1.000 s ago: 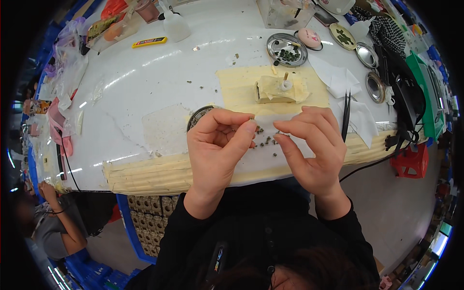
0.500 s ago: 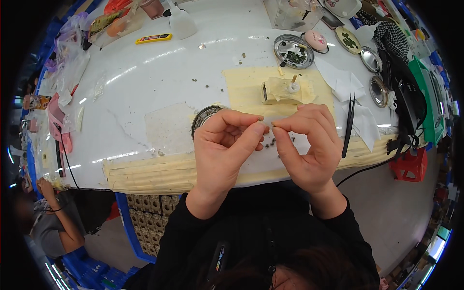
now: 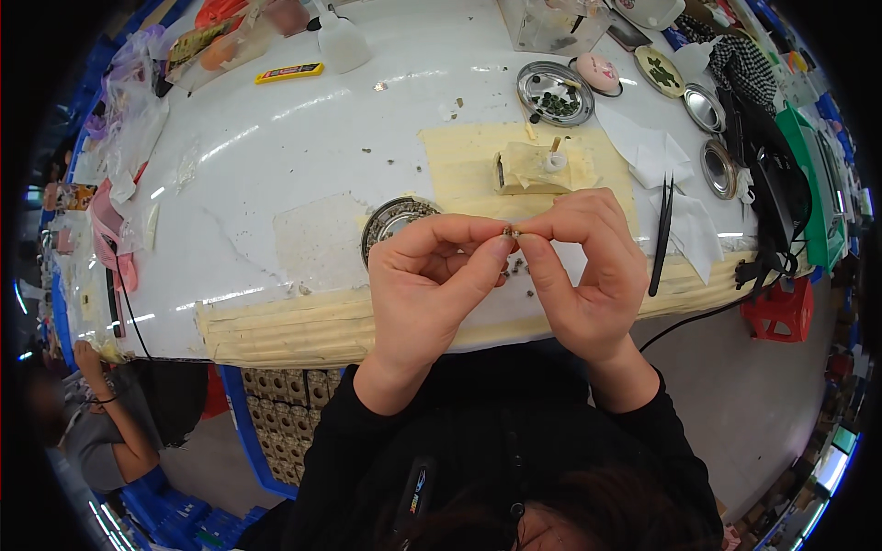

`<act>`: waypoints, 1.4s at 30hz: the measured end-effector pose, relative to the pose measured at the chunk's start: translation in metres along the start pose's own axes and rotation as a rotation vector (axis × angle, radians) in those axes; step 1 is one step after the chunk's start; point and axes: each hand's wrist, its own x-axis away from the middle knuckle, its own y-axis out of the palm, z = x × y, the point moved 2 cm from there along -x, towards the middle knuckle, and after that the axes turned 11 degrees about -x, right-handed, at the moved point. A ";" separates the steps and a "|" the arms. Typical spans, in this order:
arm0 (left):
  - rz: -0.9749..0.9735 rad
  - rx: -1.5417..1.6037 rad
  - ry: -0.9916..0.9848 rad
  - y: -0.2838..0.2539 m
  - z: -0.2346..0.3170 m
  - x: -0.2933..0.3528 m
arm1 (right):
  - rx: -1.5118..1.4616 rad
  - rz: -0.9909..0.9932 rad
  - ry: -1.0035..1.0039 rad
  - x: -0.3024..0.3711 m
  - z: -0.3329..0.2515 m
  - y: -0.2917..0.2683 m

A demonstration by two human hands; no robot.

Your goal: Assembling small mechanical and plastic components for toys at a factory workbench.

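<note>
My left hand pinches a tiny brownish metallic piece between thumb and forefinger. From the other side, the fingertips of my right hand are closed at the same spot, meeting the piece. Whether the right fingers hold a separate part is too small to tell. Partly behind my left hand sits a round metal dish with many little metallic pieces along its inside. Several small dark pieces lie loose on the table between and below my hands.
Beyond my hands, a tape-wrapped block with a white knob stands on yellow paper. Black tweezers rest on white tissue at the right. Farther off are a dish of dark green bits, a white bottle and a yellow box.
My fingertips have come together; a small gap separated them before. The right hand has shifted slightly left and up, while the left stays nearly in place.
</note>
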 end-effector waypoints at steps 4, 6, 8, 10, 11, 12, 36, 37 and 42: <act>0.019 0.003 -0.010 0.000 0.001 -0.001 | 0.037 -0.007 -0.006 0.001 0.000 -0.001; 0.022 0.003 -0.013 0.000 0.001 -0.001 | 0.032 -0.016 0.004 0.002 -0.002 -0.001; 0.009 0.005 -0.004 -0.001 0.000 -0.001 | 0.022 -0.006 -0.002 0.002 -0.001 0.000; 0.014 0.005 -0.008 -0.001 -0.001 0.000 | 0.017 0.003 0.000 0.003 0.000 0.001; 0.018 0.005 -0.010 0.000 -0.001 0.000 | 0.016 0.008 0.005 0.003 0.001 0.001; 0.021 0.004 -0.010 0.000 -0.001 0.000 | 0.016 0.013 0.010 0.003 0.001 0.001; 0.042 0.028 -0.010 0.000 0.001 -0.003 | 0.247 0.029 -0.191 0.004 0.001 0.003; 0.038 0.033 -0.013 0.000 0.001 -0.003 | 0.298 0.027 -0.228 0.004 0.000 0.002; 0.037 0.036 -0.031 0.000 0.001 -0.002 | 0.461 0.013 -0.329 0.007 0.001 0.003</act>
